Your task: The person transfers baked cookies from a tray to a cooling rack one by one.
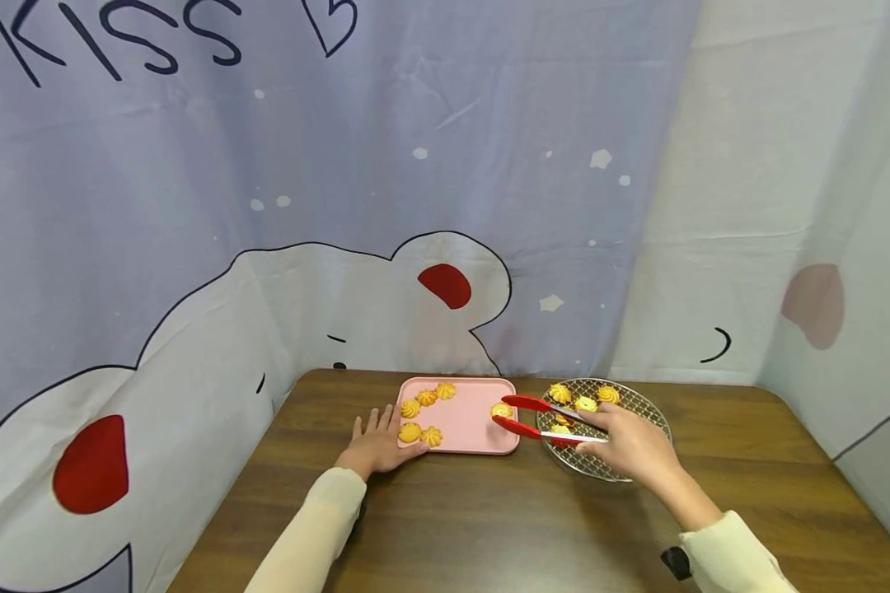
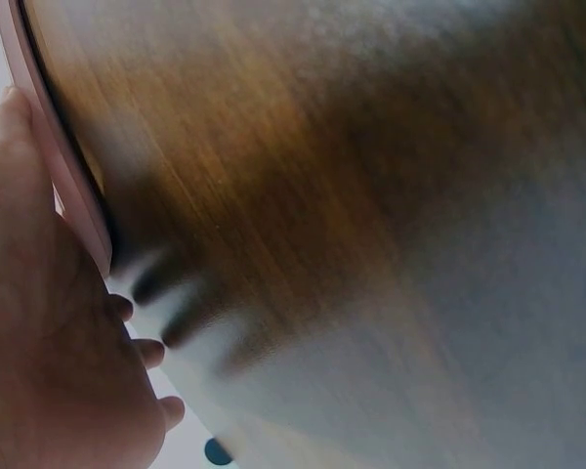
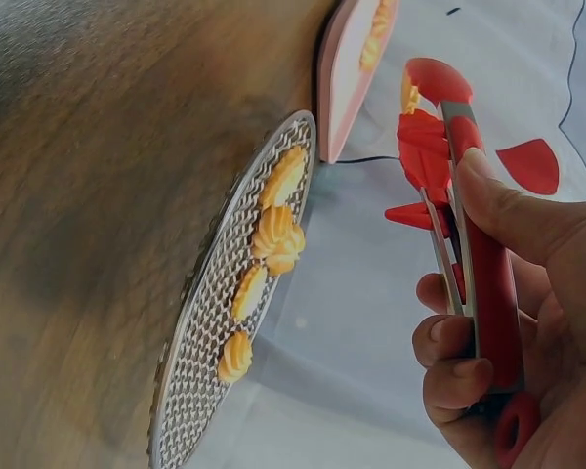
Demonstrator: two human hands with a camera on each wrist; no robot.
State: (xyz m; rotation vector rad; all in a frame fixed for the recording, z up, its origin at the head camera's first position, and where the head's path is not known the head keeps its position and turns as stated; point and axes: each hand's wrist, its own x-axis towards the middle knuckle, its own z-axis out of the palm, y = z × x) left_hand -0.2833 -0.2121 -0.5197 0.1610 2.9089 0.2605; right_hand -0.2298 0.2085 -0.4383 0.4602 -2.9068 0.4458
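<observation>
Red tongs (image 3: 495, 313) in curled right grip (image 1: 640, 445)

left sleeve (image 1: 307, 527): pale cream | right sleeve (image 1: 734, 553): pale cream, black block (image 1: 676, 563) beside cuff (image 1: 704, 535)

Head view bright; left wrist view dimmer, tabletop (image 2: 322, 225) glare-washed.
</observation>
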